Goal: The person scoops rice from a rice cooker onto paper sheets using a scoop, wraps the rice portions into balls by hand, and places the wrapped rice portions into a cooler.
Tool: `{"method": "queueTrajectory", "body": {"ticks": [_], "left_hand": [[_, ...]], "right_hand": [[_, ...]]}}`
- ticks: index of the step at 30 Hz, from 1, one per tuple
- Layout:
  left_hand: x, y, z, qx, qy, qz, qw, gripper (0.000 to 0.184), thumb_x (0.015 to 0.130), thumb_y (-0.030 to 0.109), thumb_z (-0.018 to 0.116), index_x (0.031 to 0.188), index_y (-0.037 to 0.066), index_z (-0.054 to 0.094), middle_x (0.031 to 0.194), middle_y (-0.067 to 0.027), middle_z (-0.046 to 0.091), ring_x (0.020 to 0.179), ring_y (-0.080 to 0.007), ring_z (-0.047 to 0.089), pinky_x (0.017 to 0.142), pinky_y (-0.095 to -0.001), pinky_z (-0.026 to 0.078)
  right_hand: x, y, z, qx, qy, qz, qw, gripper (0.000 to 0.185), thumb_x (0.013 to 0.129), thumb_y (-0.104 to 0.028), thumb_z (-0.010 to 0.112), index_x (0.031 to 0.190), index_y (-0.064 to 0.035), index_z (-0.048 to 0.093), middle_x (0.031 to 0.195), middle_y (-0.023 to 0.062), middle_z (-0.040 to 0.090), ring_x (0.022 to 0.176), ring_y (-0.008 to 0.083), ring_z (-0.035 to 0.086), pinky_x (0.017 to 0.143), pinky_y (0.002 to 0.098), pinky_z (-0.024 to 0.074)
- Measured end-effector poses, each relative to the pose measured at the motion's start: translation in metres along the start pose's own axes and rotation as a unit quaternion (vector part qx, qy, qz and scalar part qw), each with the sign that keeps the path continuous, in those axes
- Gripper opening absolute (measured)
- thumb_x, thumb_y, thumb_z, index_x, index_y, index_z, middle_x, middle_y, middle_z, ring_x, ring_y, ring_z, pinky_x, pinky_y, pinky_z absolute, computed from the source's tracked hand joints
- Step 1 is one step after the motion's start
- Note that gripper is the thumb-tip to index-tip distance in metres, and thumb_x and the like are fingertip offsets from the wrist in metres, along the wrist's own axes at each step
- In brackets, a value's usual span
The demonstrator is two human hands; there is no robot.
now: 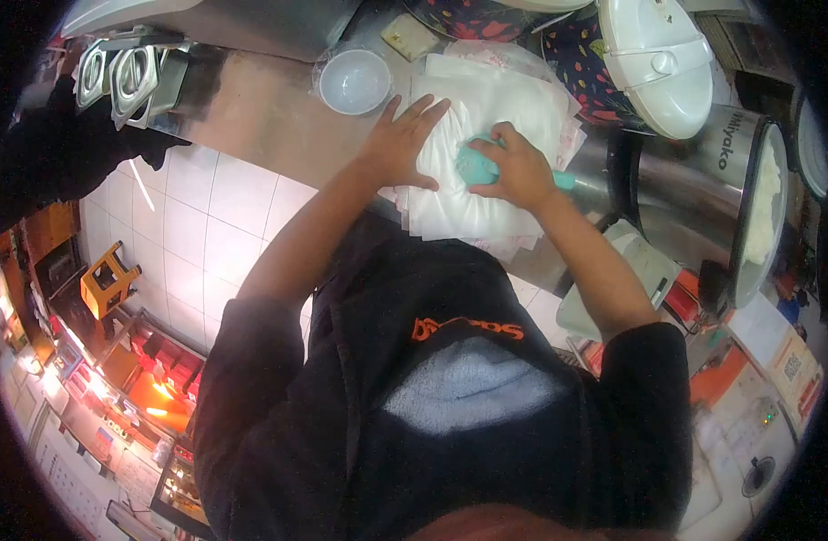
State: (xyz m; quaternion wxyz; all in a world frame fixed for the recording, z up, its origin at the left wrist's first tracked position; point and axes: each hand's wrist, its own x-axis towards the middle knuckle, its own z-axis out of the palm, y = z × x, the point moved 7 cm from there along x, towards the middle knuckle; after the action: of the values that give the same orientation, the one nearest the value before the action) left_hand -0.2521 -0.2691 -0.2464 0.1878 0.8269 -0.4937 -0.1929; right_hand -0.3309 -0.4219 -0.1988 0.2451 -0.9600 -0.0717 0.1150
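My left hand (400,149) rests with its fingers spread on the left side of a stack of white paper sheets (463,86), which lies on the metal counter. Over the middle of that stack, my right hand (520,169) is closed around a turquoise rice paddle (474,165). The paddle's rounded head points left over the paper, and its handle sticks out to the right, under my wrist. Part of the handle is hidden by my hand. Just beyond my left hand stands a pale bowl (355,81) with clear plastic around its rim.
To the right is a steel rice cooker (698,194) with white rice inside. Dark patterned containers (580,72) stand behind the paper, one with a white lid (657,63). A small pale yellow block (409,37) and metal bins (134,81) lie farther left. An orange stool (109,281) is on the tiled floor.
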Motion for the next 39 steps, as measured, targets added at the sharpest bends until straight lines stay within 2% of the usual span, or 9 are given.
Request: {"method": "queueTrajectory", "body": {"ticks": [6,10,13,17,22,29,32,35,39], "left_hand": [[0.002,0.002,0.001,0.003,-0.010,-0.010,1.000,0.129,0.055,0.053,0.085,0.155,0.010,0.016,0.155,-0.0153,0.032,0.148,-0.0268,0.023,0.119,-0.0554,0.013],[0.006,0.011,-0.003,0.028,0.004,0.011,1.000,0.130,0.056,0.055,0.084,0.156,0.009,0.015,0.159,-0.0158,0.024,0.149,-0.0311,0.019,0.118,-0.0594,0.010],[-0.010,0.027,-0.011,0.125,0.036,0.018,0.991,0.116,0.065,0.051,0.081,0.154,0.006,0.023,0.161,-0.0145,0.022,0.149,-0.0349,0.016,0.118,-0.0607,0.008],[-0.041,0.057,0.005,0.151,0.039,0.054,0.986,0.088,0.072,0.045,0.078,0.145,0.011,0.044,0.160,-0.0145,0.025,0.149,-0.0366,0.017,0.118,-0.0601,0.009],[-0.063,0.082,0.036,0.077,-0.020,0.082,0.993,0.061,0.080,0.037,0.074,0.135,0.018,0.058,0.158,-0.0129,0.029,0.147,-0.0398,0.019,0.117,-0.0610,0.012],[-0.065,0.087,0.052,0.118,0.027,0.074,0.990,0.051,0.083,0.034,0.071,0.132,0.025,0.061,0.157,-0.0126,0.032,0.146,-0.0386,0.024,0.116,-0.0607,0.017],[-0.066,0.091,0.048,0.133,0.035,0.053,0.989,0.042,0.086,0.033,0.068,0.127,0.026,0.066,0.156,-0.0081,0.035,0.145,-0.0365,0.026,0.115,-0.0603,0.019],[-0.064,0.085,0.048,0.132,0.064,0.031,0.989,0.035,0.089,0.034,0.065,0.122,0.026,0.069,0.155,-0.0049,0.038,0.144,-0.0354,0.028,0.116,-0.0598,0.018],[-0.056,0.086,0.031,0.093,0.104,0.009,0.990,0.031,0.092,0.033,0.060,0.118,0.023,0.072,0.158,-0.0044,0.034,0.144,-0.0350,0.028,0.117,-0.0574,0.014]], "right_hand": [[-0.012,0.003,0.010,0.024,0.155,0.258,0.953,0.080,0.061,-0.037,0.088,0.123,-0.0048,0.049,0.114,0.0205,0.050,0.096,0.0392,0.061,0.081,0.0464,0.0531],[-0.033,0.003,0.006,0.033,0.220,0.264,0.939,0.094,0.059,-0.044,0.089,0.128,-0.0009,0.042,0.125,0.0314,0.044,0.102,0.0450,0.057,0.089,0.0488,0.0502],[-0.084,-0.011,-0.072,0.111,0.372,0.190,0.902,0.077,0.068,-0.051,0.084,0.112,-0.0020,0.043,0.105,0.0212,0.045,0.097,0.0401,0.055,0.086,0.0491,0.0469],[-0.253,-0.023,-0.210,-0.023,0.760,0.037,0.648,0.040,0.096,-0.038,0.058,0.101,-0.0023,0.042,0.100,0.0131,0.042,0.094,0.0243,0.044,0.087,0.0393,0.0374],[-0.406,0.019,-0.287,0.040,0.903,0.023,0.428,0.055,0.104,-0.050,0.037,0.122,0.0013,0.044,0.112,0.0152,0.050,0.103,0.0235,0.050,0.089,0.0374,0.0439],[-0.438,0.117,-0.263,0.073,0.814,0.152,0.555,0.048,0.102,-0.049,0.048,0.108,-0.0010,0.048,0.105,0.0094,0.052,0.098,0.0190,0.049,0.088,0.0317,0.0408],[-0.450,0.066,-0.238,-0.182,0.854,0.234,0.428,0.048,0.099,-0.044,0.055,0.105,0.0033,0.049,0.100,0.0121,0.050,0.091,0.0237,0.051,0.085,0.0372,0.0437],[-0.406,-0.018,-0.220,-0.283,0.835,-0.086,0.464,0.031,0.095,-0.031,0.058,0.097,-0.0019,0.048,0.097,0.0138,0.050,0.085,0.0258,0.053,0.075,0.0371,0.0451],[-0.279,-0.047,-0.126,-0.109,0.519,-0.091,0.843,0.025,0.083,-0.029,0.069,0.098,-0.0097,0.062,0.100,0.0096,0.058,0.092,0.0286,0.055,0.085,0.0439,0.0409]]}}
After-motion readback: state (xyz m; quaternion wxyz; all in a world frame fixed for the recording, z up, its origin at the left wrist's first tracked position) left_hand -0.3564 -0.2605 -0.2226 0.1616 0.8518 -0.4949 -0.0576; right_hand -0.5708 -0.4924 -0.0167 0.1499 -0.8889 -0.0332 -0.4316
